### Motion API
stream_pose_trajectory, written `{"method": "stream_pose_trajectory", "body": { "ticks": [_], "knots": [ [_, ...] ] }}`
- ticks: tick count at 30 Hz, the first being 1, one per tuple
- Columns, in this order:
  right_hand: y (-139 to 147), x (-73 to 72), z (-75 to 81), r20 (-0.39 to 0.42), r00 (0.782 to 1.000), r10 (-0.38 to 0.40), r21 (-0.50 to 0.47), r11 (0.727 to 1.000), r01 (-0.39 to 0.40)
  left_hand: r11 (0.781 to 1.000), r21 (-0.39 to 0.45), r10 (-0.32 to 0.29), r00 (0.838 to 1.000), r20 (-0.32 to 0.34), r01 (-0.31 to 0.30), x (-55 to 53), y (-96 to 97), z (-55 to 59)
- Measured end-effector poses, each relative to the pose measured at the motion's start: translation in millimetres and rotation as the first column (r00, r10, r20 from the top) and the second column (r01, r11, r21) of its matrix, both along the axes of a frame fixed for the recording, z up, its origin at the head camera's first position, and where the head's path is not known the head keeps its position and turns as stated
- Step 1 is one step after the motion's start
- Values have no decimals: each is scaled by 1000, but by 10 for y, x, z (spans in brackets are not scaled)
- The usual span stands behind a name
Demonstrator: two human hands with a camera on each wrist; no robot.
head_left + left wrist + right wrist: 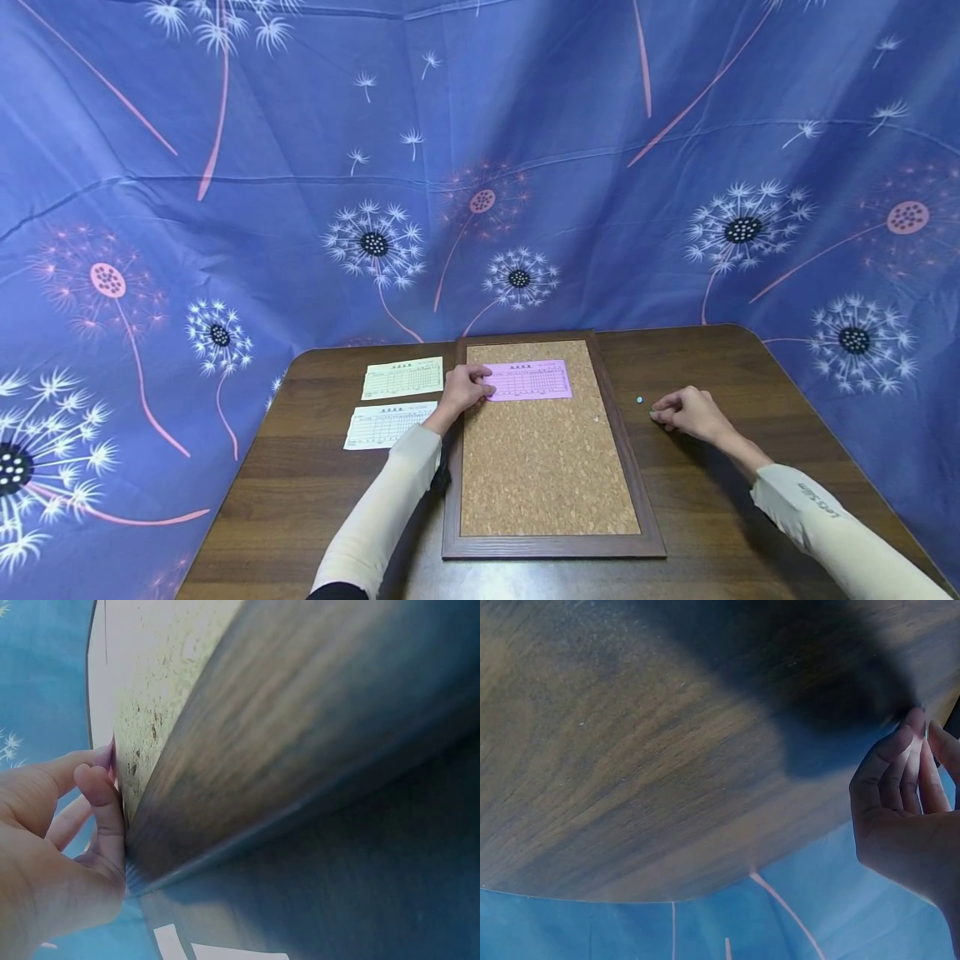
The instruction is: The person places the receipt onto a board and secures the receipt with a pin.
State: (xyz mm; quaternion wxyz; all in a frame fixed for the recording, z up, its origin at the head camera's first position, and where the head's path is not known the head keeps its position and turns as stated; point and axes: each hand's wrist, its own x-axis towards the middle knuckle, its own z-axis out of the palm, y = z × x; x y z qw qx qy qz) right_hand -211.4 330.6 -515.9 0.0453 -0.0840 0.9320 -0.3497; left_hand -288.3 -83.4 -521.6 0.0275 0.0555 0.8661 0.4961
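Note:
A pink printed slip (pixel 531 381) lies on the upper part of a brown-framed cork board (pixel 547 475). My left hand (pixel 465 388) holds the slip at its left edge, fingers bent. In the left wrist view, that hand (pixel 67 825) is beside the board's frame (pixel 225 765), with only a sliver of pink showing at its fingertips. To the right of the board, my right hand (pixel 693 413) pinches a tiny green piece (pixel 652 412) close to the tabletop. The piece's shape is mostly hidden by the fingers. Just beyond them lies a small light-blue piece (pixel 640 400).
Left of the board, a pale green slip (pixel 402 378) and a white-blue slip (pixel 386 425) lie on the wooden table (pixel 285 500). A small pale speck (pixel 596 418) shows on the cork. Behind the table hangs a blue dandelion-patterned cloth (pixel 600 225).

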Motion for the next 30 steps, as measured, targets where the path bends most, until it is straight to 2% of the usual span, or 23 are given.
{"method": "stream_pose_trajectory", "body": {
  "ticks": [6,20,30],
  "knots": [
    [-17,-8,-1,-26,1000,3,33,999,-2,999,-44,6,1000,-5,-6,-29,2,-15],
    [-59,-12,-5,-43,999,-15,67,998,18,997,-76,0,1000,-21,-1,-44,-14,-51],
    [-181,-9,-42,-39,997,59,-21,998,-60,998,-70,2,1000,-26,-4,-47,-10,-65]
  ]
}}
